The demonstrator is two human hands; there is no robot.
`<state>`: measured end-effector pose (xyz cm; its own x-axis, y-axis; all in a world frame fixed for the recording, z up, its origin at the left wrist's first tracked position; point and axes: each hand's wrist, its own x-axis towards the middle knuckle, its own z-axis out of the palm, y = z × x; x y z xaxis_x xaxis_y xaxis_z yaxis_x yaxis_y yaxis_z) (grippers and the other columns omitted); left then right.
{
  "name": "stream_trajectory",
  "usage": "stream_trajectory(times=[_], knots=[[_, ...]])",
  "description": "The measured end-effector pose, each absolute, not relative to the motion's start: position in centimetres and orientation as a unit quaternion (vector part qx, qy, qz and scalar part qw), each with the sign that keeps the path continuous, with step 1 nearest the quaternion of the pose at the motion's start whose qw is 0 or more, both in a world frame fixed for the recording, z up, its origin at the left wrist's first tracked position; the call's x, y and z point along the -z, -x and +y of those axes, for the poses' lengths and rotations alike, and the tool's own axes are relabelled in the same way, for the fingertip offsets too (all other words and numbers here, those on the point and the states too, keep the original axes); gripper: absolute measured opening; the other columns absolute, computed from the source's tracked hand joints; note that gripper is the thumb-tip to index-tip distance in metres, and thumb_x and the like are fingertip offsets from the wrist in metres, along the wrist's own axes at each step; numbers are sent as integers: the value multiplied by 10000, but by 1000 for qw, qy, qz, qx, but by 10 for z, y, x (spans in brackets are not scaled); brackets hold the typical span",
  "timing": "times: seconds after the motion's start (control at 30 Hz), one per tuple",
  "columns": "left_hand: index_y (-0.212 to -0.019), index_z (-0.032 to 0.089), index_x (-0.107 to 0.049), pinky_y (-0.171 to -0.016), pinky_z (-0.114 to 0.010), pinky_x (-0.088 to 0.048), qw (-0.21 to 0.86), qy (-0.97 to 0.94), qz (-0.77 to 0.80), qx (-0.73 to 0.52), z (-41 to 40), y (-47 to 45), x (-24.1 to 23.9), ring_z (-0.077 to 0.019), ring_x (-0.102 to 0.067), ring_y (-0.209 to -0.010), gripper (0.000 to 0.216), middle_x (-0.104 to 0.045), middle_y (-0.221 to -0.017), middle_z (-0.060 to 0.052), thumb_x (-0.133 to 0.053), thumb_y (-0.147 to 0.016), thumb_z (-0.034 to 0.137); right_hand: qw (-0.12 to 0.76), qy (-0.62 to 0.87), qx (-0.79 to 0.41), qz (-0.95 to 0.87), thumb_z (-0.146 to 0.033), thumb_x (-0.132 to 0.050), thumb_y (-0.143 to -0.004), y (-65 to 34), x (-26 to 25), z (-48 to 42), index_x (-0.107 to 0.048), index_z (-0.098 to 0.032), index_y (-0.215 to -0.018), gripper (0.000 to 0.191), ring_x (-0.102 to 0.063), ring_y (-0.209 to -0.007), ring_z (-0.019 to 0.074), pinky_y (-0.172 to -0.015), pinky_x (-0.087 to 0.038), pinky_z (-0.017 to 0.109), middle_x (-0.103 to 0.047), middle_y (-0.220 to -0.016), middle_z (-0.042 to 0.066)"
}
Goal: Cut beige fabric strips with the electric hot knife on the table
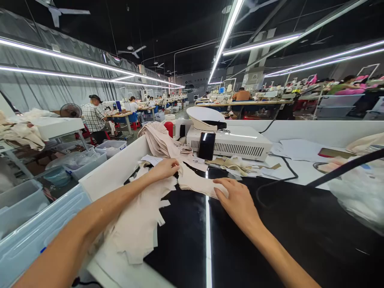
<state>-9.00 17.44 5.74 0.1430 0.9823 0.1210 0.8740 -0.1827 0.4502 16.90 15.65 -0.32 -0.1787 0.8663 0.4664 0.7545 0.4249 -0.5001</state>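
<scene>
We have a narrow, pale cream strip of fabric (198, 182) spanning the space between our left and right fingers, lying over the glossy black desk (270, 232). Our left hand (163, 169) has its fingertips drawn together at the strip's left end, and our right hand (237, 196) has its fingers laid over the right end, the thumb slightly apart from them; from this angle we cannot tell whether either hand grips the cloth or merely presses on it. On the near side of our left fingers, partly beneath the forearm, spreads a loose heap of cream cloth pieces (141, 224) with ragged, tabbed edges. Beyond those same fingers we see a folded stack of pinkish-beige fabric (159, 138), with a red cone of thread (169, 129) behind it. Farther off, past the gap between our two hands, a black smartphone (207, 146) stands upright in front of a white metal box with a slotted front (237, 142), which carries a cream sun visor (201, 116). Olive and tan cloth scraps (235, 165) lie just beyond our right fingers, and a clear plastic bag (363, 192) sits well to their right.
</scene>
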Motion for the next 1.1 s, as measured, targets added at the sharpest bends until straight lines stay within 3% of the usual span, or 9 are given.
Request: stream_trajectory(times=[0.17,0.33,0.47,0.63,0.8,0.87,1.0,1.1], knots=[[-819,177,-666,-692,-268,-420,92,-738,652,-147,131,145,-88,-195,-612,-797,117,-687,-840,-25,-586,-888,230,380,453,-120,-797,-394,-496,-876,-151,1,124,-749,-269,-992,306,-676,-1074,295,-968,-538,493,-747,-1123,73],[-740,191,-630,-616,-263,-369,102,-717,682,-102,91,182,-86,-185,-573,-673,184,-634,-697,6,-644,-847,340,399,418,-167,-799,-447,-528,-856,-148,4,102,-751,-307,-887,265,-727,-971,297,-895,-597,499,-769,-1016,55],[-878,187,-662,-710,-276,-424,89,-702,695,-124,78,193,-74,-224,-624,-851,81,-702,-925,-36,-620,-834,241,391,404,-189,-805,-463,-542,-851,-148,5,91,-761,-308,-842,268,-752,-899,283,-820,-634,443,-773,-973,57],[-1143,203,-660,-874,-315,-466,98,-708,678,-172,90,194,-57,-228,-634,-1001,287,-680,-1200,-71,-603,-862,192,374,398,-210,-811,-470,-556,-865,-146,5,80,-774,-314,-864,268,-758,-878,258,-708,-641,351,-772,-991,53],[-972,165,-675,-853,-333,-501,139,-709,662,-198,106,191,-48,-190,-638,-915,95,-693,-1002,-38,-672,-907,234,375,378,-224,-816,-448,-575,-882,-142,4,70,-768,-303,-859,243,-761,-872,242,-657,-639,300,-774,-997,51],[-937,141,-655,-777,-329,-530,150,-690,676,-210,110,192,-45,-171,-634,-811,179,-665,-904,-23,-655,-963,318,380,368,-218,-820,-429,-577,-884,-141,5,67,-773,-303,-851,235,-763,-858,239,-719,-647,317,-777,-968,47],[-992,129,-642,-660,-283,-556,158,-641,716,-228,114,199,-39,-134,-629,-697,266,-649,-854,-14,-576,-1033,384,383,363,-223,-819,-412,-568,-881,-138,8,65,-771,-302,-827,237,-761,-826,233,-733,-643,320,-777,-933,42],[-1139,134,-606,-724,-317,-564,110,-613,743,-248,108,202,-41,-162,-650,-802,206,-652,-994,-48,-564,-1033,305,374,366,-243,-817,-417,-561,-887,-138,13,65,-762,-302,-839,237,-753,-839,217,-729,-629,296,-768,-957,37]])
